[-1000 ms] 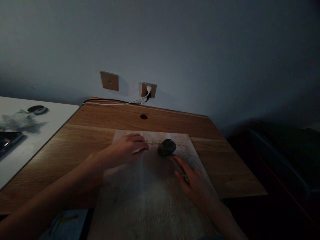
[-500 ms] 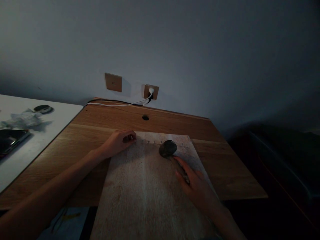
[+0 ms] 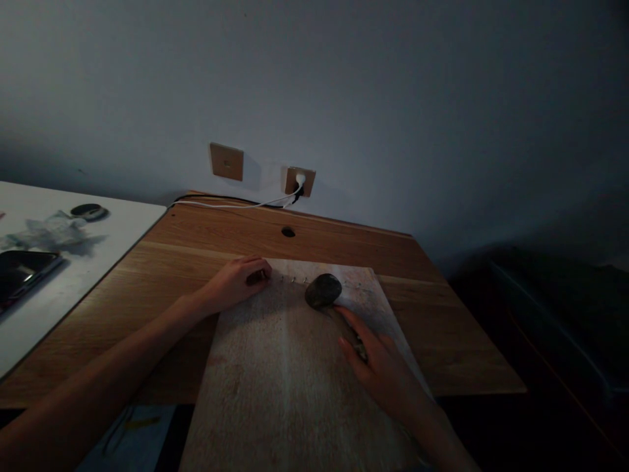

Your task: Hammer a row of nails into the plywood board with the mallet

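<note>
Gripping the handle of a dark-headed mallet, the right hand lies on the right side of a pale wooden board, fingers stretched along the handle. The mallet's head rests on the board near its far edge. The left hand sits curled at the board's far left corner; the dim light hides whether it pinches anything. Small nails stand in a row between that hand and the mallet head. The board lies on a brown tabletop.

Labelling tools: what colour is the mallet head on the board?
The mallet head is dark grey, almost black; head view.
</note>
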A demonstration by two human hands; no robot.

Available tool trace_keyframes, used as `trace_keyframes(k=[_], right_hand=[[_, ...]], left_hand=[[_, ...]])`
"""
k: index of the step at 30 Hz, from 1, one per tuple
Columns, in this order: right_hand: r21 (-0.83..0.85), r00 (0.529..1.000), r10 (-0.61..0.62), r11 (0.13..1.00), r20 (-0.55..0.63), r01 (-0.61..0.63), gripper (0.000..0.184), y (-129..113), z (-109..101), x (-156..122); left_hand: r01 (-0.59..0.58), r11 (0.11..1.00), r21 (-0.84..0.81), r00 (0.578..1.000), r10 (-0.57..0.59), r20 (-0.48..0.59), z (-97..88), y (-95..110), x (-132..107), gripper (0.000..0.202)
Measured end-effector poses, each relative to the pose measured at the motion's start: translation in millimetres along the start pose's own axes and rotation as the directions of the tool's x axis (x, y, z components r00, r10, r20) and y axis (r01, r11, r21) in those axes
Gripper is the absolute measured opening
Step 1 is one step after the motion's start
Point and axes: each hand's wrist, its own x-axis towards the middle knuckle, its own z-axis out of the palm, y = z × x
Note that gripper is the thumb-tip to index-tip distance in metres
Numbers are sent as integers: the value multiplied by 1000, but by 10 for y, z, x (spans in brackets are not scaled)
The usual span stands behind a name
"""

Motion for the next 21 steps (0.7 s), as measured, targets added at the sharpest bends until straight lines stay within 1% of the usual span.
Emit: trace_keyframes(k=[3,6,8,11,14,18,21], right_hand=[[9,999,-45,999,-11,45,52,-73,-5,53],[13,995,-98,995,-12,98,51,-185,0,162],[35,989,-149,988,-2,149,51,-278,5,264],[47,977,-214,976,2,213,52,-408,18,421],[37,971,-237,971,10,236,52,-493,36,538],[23,960,-279,960,8,279,52,-534,68,618],[-17,958,-285,958,20,285,53,-537,97,650]], left_hand=[[54,998,-19,999,-54,6,2,20,4,7],[139,985,-102,990,-137,26,-8,44,15,19],[167,976,-140,986,-162,45,-13,49,21,25],[169,974,-154,985,-162,57,-16,47,26,28],[161,976,-145,987,-157,41,-13,42,26,30],[187,970,-153,982,-182,44,-4,29,23,36],[184,967,-176,983,-179,46,6,13,19,39]])
